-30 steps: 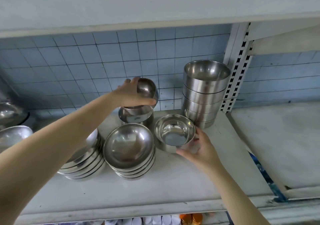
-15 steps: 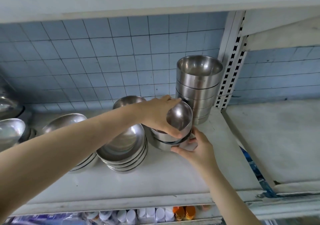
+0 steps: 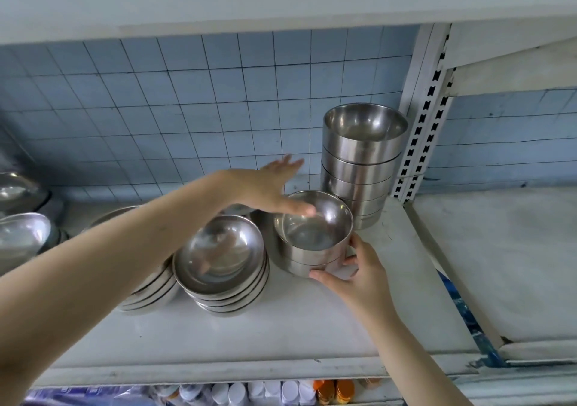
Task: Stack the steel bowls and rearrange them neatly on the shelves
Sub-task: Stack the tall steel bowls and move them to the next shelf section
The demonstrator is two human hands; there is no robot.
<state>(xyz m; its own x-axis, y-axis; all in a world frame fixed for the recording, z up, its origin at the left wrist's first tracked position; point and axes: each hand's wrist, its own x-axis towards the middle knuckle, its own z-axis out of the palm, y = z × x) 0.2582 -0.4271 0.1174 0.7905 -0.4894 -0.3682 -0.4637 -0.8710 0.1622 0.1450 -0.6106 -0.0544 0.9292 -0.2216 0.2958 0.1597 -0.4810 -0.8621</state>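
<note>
A short stack of two straight-sided steel bowls [image 3: 312, 243] stands on the white shelf [image 3: 312, 318]. My right hand [image 3: 356, 274] holds its lower front, fingers curled round the bottom bowl. My left hand [image 3: 265, 187] hovers above and behind the stack with fingers spread and straight, thumb over the top bowl's rim, holding nothing. A tall stack of the same bowls [image 3: 362, 162] stands behind, by the upright. To the left sit a stack of shallow round bowls [image 3: 221, 265] and a second shallow stack [image 3: 150, 290], partly hidden under my left forearm.
A slotted white upright post [image 3: 418, 124] divides this shelf from the bare shelf [image 3: 499, 265] on the right. Blue tiled wall behind. More steel ware [image 3: 22, 237] sits at far left. Small bottles [image 3: 281, 391] line the shelf below.
My left hand carried a small bowl from the back onto the bowl held by my right hand, then let go and lifted away with its fingers spread.
</note>
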